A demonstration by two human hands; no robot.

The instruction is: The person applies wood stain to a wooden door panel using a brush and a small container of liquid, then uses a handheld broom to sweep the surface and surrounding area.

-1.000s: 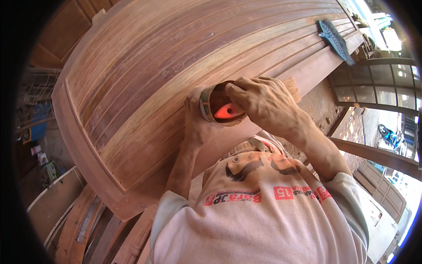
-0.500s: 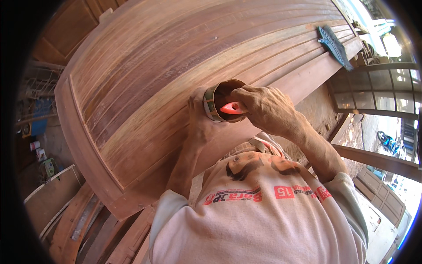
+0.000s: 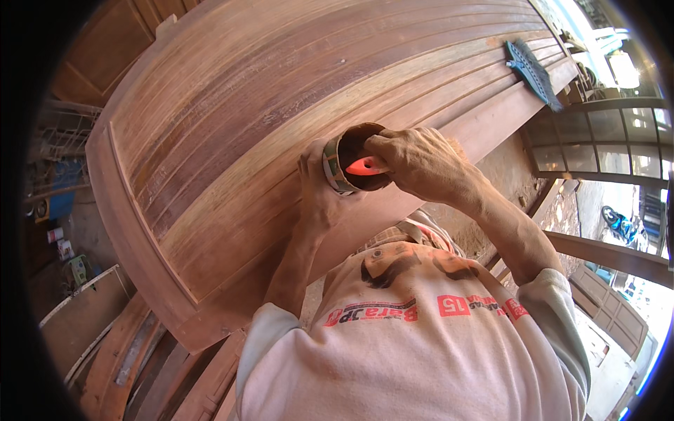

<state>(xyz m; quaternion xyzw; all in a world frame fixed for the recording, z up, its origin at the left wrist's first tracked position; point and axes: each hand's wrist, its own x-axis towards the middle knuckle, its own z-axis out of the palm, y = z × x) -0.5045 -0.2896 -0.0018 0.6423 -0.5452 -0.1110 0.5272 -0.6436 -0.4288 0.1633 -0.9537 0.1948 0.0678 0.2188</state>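
My left hand [image 3: 321, 184] is wrapped round the side of an open, tilted can [image 3: 332, 168], holding it over the near edge of a large wooden door panel [image 3: 232, 133]. My right hand [image 3: 425, 163] reaches over the can's mouth with its fingers closed. From that grip a brush's red-orange handle [image 3: 366, 166] sticks out across the opening; the bristle end is hidden by the can and my hand. The can looks dark inside, and its contents do not show clearly. Bare reddish wood with long grooves makes up the panel's face.
A blue broom head with dark bristles [image 3: 533, 74] lies at the panel's far right end. Wooden planks [image 3: 116, 358] lean at lower left, near small cans [image 3: 64, 249] on the floor. A window frame with glass panes [image 3: 604, 144] stands at right; a blue motorbike [image 3: 621, 226] is beyond.
My right hand and the brush handle have shifted slightly to the left and up over the can. The can has moved only a little in my left hand.
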